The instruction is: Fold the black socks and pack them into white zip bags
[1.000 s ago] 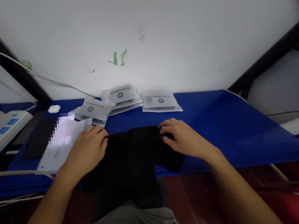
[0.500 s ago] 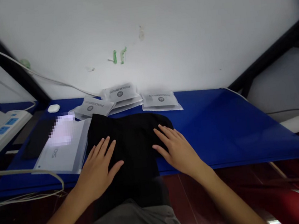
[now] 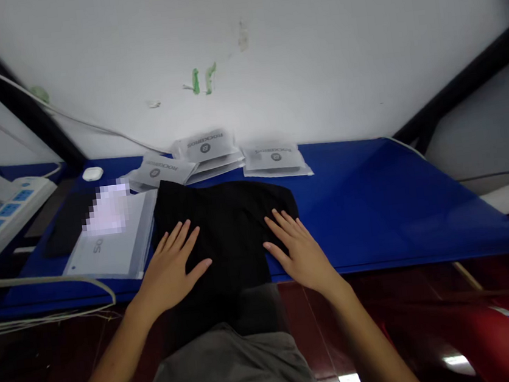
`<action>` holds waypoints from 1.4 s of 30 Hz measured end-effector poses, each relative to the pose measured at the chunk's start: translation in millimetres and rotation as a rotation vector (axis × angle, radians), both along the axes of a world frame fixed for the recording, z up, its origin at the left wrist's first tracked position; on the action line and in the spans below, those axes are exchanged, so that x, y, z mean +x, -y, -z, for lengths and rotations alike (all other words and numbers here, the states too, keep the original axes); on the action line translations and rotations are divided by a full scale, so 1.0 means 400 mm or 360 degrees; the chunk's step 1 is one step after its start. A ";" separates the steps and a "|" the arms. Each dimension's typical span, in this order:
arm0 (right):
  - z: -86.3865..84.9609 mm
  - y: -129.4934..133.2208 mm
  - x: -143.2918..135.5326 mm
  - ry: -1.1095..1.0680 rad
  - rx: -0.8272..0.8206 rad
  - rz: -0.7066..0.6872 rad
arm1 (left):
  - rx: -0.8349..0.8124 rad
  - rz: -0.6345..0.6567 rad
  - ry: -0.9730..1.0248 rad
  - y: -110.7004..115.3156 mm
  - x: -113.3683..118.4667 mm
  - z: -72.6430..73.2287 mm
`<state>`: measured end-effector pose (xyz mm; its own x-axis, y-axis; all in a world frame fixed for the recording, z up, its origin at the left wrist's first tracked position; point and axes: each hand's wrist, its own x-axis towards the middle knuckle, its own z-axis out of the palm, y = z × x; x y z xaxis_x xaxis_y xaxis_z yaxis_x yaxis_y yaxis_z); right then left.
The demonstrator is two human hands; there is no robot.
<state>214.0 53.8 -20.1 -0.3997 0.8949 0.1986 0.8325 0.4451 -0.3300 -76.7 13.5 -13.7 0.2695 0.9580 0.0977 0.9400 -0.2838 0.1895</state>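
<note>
A black cloth garment [image 3: 223, 219] lies spread over the front of the blue table [image 3: 376, 214], its near end hanging past the edge toward my lap; its exact kind is not clear. My left hand [image 3: 174, 270] rests palm down on its left side, fingers spread. On the right side lies my right hand [image 3: 298, 250], also flat with fingers apart, partly over the blue surface. Neither hand grips anything. Left of the garment is a large frosted zip bag [image 3: 114, 250], with a pixelated bright patch over its upper part.
Several small frosted ROCKBROS bags [image 3: 208, 147] line the wall. A white earbud case [image 3: 93, 174] sits at back left, near a dark flat object [image 3: 68, 227]. A power strip [image 3: 9, 213] with cables stands far left. A loose cable [image 3: 85, 278] loops across the front left edge.
The whole view has shifted slightly, so the table appears higher. Both hands stay flat on the black garment in nearly the same places.
</note>
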 end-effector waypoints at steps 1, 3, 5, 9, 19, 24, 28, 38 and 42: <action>0.002 -0.001 0.000 -0.0002 0.0003 0.0004 | -0.0009 -0.0010 -0.0007 0.000 0.001 0.000; 0.005 -0.001 0.001 -0.0008 0.0007 0.0014 | -0.0025 -0.0026 -0.0019 -0.001 0.005 -0.003; 0.007 -0.002 0.001 -0.0015 0.0011 0.0017 | -0.0029 -0.0036 -0.0023 0.000 0.007 -0.008; 0.008 -0.002 0.001 -0.0016 0.0030 0.0024 | -0.0024 -0.0052 -0.0021 0.001 0.009 -0.012; 0.013 0.000 0.000 -0.0073 0.0130 0.0016 | 0.0022 -0.0050 0.0041 0.000 0.003 -0.003; 0.008 0.006 0.005 -0.0148 0.0195 -0.0008 | 0.0173 -0.0045 0.0184 0.012 0.001 -0.002; -0.015 0.043 0.007 -0.0210 0.0245 -0.0130 | 0.0301 0.0004 0.0292 0.063 -0.009 -0.008; -0.048 0.104 -0.023 -0.0043 0.0158 -0.0500 | 0.0188 0.0160 0.0051 0.150 -0.059 -0.004; -0.055 0.098 -0.026 -0.0120 0.0172 -0.0505 | 0.0101 0.0192 0.0163 0.154 -0.075 -0.023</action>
